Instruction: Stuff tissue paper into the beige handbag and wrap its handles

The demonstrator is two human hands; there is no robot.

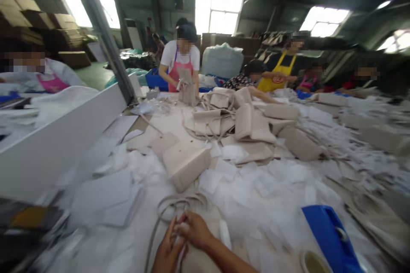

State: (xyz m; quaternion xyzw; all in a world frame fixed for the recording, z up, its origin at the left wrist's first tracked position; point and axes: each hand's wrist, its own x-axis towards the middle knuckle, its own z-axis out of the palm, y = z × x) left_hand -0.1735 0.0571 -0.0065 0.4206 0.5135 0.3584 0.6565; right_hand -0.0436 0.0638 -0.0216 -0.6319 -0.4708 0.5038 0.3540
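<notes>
My left hand (168,247) and my right hand (195,229) meet at the bottom middle, fingers closed together. What they pinch is small and blurred, and the fingers partly hide it. Right behind the fingertips, a thin beige strap (160,209) lies in loops and runs down past my left hand. Under my hands and right forearm is a pale beige bag (200,260), largely covered by them. Farther up the table, a boxy beige handbag (185,164) lies on its side.
Beige bags (246,121) are heaped mid-table among white paper sheets (102,196). A blue tape dispenser (331,236) and a tape roll (315,262) sit at lower right. A white partition (64,132) bounds the left. Across stands a co-worker (181,59) holding a bag; others work at right and left.
</notes>
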